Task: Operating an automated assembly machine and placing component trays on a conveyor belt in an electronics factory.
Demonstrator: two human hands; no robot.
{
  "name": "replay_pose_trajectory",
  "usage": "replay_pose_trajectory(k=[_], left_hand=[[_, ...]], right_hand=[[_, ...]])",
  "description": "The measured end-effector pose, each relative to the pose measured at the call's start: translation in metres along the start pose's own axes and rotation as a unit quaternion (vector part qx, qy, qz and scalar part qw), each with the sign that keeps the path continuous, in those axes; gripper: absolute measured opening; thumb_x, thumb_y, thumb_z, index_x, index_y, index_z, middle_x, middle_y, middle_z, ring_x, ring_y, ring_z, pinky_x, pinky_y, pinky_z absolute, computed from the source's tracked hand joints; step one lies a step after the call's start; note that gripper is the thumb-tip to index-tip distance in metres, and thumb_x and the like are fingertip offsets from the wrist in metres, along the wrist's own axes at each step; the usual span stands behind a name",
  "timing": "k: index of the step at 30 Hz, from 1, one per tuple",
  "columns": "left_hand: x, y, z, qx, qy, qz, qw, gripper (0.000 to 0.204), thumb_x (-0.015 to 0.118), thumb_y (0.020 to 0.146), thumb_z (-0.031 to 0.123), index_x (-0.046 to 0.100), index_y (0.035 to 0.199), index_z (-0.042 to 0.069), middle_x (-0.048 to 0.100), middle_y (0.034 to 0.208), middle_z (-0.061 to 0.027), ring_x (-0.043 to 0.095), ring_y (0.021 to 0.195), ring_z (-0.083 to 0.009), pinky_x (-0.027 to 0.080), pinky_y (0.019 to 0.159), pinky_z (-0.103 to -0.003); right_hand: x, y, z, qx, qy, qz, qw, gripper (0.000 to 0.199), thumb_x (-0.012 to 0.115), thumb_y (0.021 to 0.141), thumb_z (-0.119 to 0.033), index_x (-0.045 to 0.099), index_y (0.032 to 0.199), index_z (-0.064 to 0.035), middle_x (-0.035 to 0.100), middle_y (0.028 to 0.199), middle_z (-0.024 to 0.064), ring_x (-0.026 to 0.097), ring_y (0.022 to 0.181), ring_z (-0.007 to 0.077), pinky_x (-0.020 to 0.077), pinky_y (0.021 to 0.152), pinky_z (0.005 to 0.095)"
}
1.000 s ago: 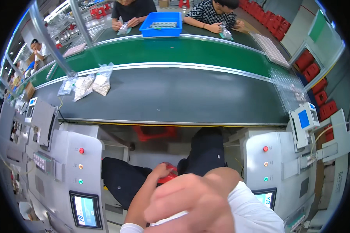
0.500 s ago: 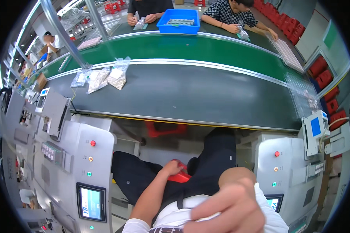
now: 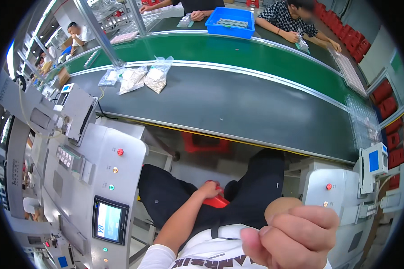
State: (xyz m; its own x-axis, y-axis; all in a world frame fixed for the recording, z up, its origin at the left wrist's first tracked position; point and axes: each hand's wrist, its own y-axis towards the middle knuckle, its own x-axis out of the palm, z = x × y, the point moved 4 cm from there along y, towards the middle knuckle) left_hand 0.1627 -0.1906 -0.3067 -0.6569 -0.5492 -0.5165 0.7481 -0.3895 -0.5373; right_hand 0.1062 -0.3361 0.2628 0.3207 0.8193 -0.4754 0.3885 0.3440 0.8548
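Fingers [image 3: 207, 187] of the left hand [image 3: 209, 190] grasp a red object [image 3: 217, 201]; right hand [image 3: 296, 237] curled, holding nothing.

Three clear plastic bags [image 3: 139, 77] of small pale parts lie together at the far left of the dark conveyor. Near left, a grey machine carries an upright rectangular touchscreen [image 3: 108, 220], lit pale blue. At right, a small white unit shows a square blue screen [image 3: 374, 161].

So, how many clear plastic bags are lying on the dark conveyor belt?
3, all at the belt's far left by the metal post: a small one, a middle one and a right one. More may be hidden beyond.
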Motion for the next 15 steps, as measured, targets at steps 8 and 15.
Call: replay_pose_trajectory(k=[8, 15], left_hand=[[0.013, -0.004, 0.002, 0.007, 0.020, -0.002, 1.000, 0.049, 0.069, 0.094, 0.038, 0.070, 0.127, 0.002, 0.072, 0.123, -0.0262, 0.067, 0.118, -0.0421, 0.053, 0.104, -0.047], [0.013, 0.006, -0.012, 0.005, -0.003, 0.000, 1.000, 0.047, 0.070, 0.094, 0.035, 0.069, 0.128, 0.002, 0.071, 0.123, -0.0268, 0.067, 0.118, -0.0424, 0.054, 0.102, -0.047]], right_hand=[[-0.002, -0.010, -0.004, -0.010, -0.035, 0.027, 0.999, 0.060, 0.082, 0.072, 0.015, 0.046, 0.105, -0.0195, 0.066, 0.084, 0.0118, 0.062, 0.063, 0.0246, 0.0454, 0.053, 0.0331], [0.000, 0.008, 0.001, 0.141, 0.044, 0.012, 0.989, 0.017, 0.074, 0.068, -0.008, 0.062, 0.080, -0.0049, 0.065, 0.075, 0.0115, 0.057, 0.056, 0.0252, 0.0427, 0.052, 0.0343]])
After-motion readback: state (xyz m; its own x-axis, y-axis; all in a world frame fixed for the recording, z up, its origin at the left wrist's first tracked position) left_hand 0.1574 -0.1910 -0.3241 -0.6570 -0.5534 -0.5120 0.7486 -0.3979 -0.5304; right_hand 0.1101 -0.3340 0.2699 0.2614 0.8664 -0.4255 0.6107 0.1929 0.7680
